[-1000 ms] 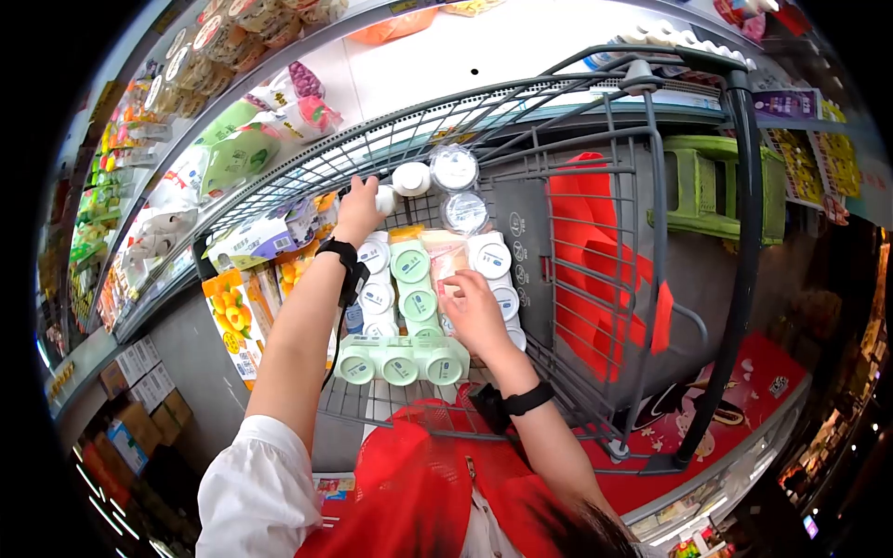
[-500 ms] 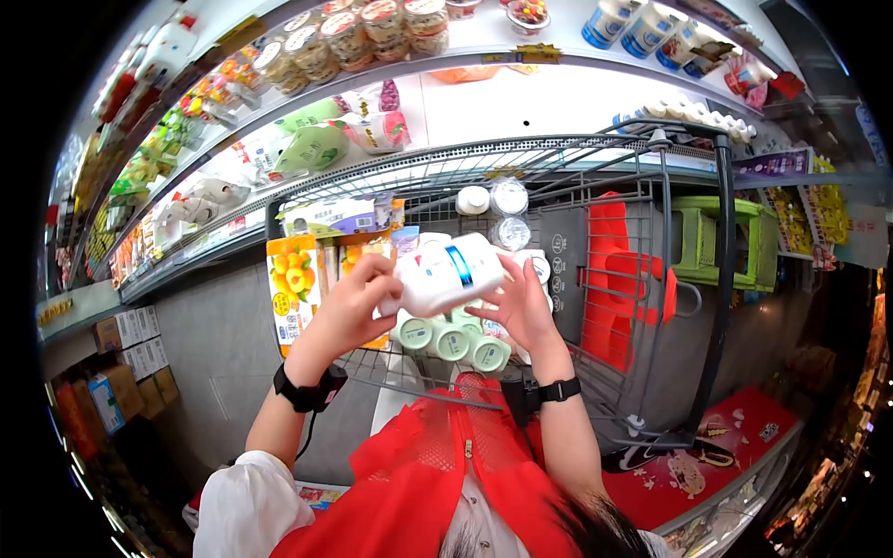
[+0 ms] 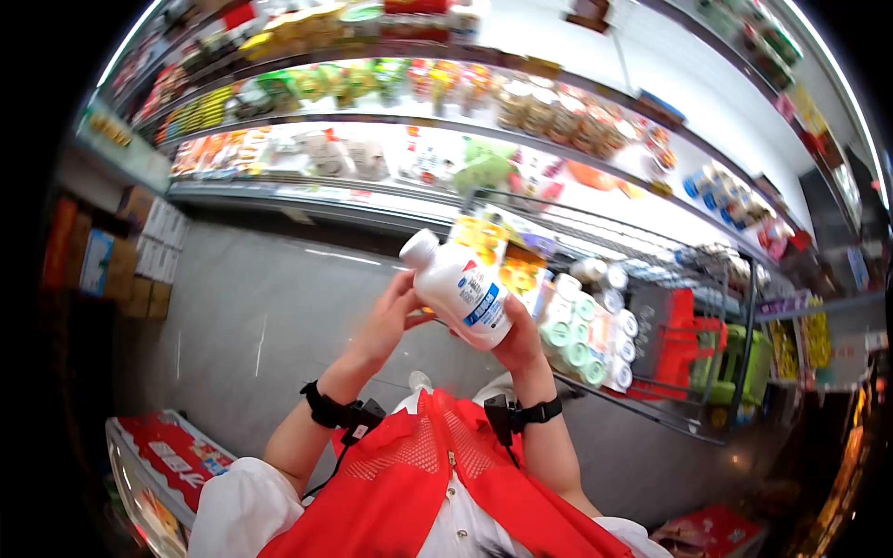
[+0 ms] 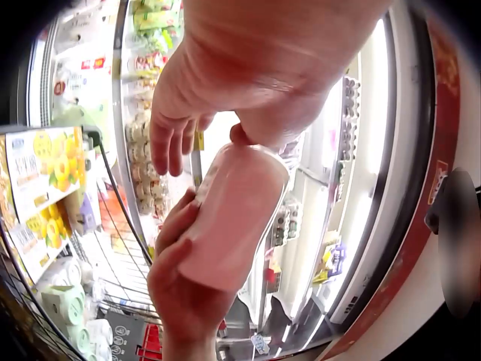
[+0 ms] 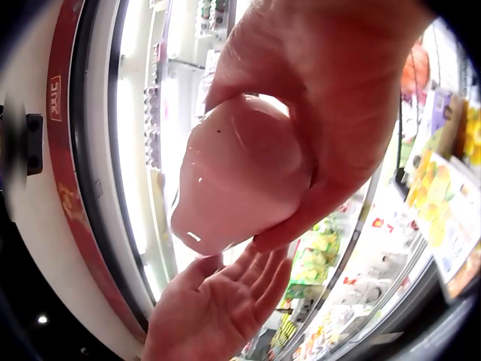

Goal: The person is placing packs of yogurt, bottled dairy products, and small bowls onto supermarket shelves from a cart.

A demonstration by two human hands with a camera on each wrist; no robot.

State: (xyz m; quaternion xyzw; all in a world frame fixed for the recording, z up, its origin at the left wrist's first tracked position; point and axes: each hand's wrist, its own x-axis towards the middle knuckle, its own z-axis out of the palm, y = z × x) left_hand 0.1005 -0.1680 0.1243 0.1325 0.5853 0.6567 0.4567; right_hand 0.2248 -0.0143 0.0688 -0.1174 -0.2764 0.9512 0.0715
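Note:
A white bottle (image 3: 465,296) with a blue-banded label and a white cap (image 3: 419,249) is held up tilted in front of the body, left of the cart. My right hand (image 3: 521,342) grips its lower end; in the right wrist view the fingers of this hand (image 5: 323,113) wrap round the bottle (image 5: 240,173). Beside the cap end is my left hand (image 3: 379,325), its fingers loose and not round the bottle. The left wrist view has this hand (image 4: 248,75) over the bottle (image 4: 237,218), its thumb by the top; whether it touches is unclear.
A wire cart (image 3: 642,405) at the right holds green-lidded tubs (image 3: 577,353), white bottles and orange-pictured packs (image 3: 479,239). Chilled shelves (image 3: 372,121) stretch across the back. Cartons (image 3: 112,270) are stacked at the left, and a red-topped case (image 3: 177,460) stands lower left.
The view has swung left, so the cart now lies to the right. The bottle has moved out from above the cart and turned, cap up and left. My left hand has loosened from its cap end.

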